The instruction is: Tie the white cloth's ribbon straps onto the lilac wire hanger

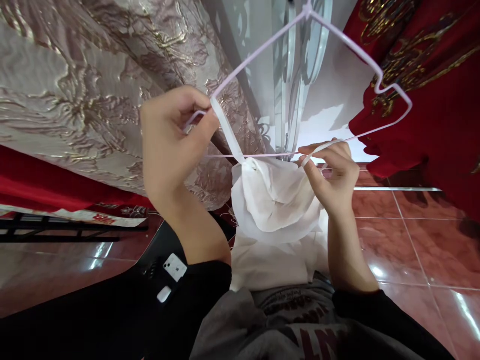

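A pale pink wire hanger is up in front of me, with a white garment below it. My left hand pinches a white strap at the hanger's left shoulder. This strap runs down to the garment's top edge. On the right, my right hand has its thumb and fingers around the garment's other thin strap, beside the hanger's lower bar. The garment hangs down over my lap, its neckline sagging between both hands.
Patterned pinkish fabric hangs at the left, and red cloth with gold embroidery at the right. A white metal frame stands behind the hanger. A phone and a small white case lie on a black surface at lower left.
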The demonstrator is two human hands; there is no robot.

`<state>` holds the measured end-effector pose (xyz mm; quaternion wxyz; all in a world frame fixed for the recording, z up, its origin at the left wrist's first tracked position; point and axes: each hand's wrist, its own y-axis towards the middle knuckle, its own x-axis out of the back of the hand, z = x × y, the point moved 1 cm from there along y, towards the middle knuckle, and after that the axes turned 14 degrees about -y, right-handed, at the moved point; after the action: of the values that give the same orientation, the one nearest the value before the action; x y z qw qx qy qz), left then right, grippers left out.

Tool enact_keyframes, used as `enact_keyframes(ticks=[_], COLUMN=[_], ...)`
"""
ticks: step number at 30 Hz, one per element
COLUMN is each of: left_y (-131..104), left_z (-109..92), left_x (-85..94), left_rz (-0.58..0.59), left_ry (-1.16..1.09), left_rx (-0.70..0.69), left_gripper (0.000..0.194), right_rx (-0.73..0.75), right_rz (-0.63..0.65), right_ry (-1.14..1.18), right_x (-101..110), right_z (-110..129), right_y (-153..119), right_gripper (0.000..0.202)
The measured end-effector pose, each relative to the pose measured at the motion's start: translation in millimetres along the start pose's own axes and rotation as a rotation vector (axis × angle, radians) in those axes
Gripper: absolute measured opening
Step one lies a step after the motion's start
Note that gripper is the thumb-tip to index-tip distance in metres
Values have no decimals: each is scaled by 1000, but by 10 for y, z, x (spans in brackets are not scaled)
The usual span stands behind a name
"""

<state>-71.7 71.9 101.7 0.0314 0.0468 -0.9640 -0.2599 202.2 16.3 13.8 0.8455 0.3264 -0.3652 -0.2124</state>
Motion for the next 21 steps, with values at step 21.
enact_keyframes(ticks=[21], left_y=[-890], left_z=[595], left_x=[-703], left_rz=[-476], left_ry=[-648], left_rx=[-50], left_gripper=[24], right_rx=[-128], right_rz=[-722], right_ry=[178], right_x=[201], right_z=[-667], right_y=[4], right_gripper=[29])
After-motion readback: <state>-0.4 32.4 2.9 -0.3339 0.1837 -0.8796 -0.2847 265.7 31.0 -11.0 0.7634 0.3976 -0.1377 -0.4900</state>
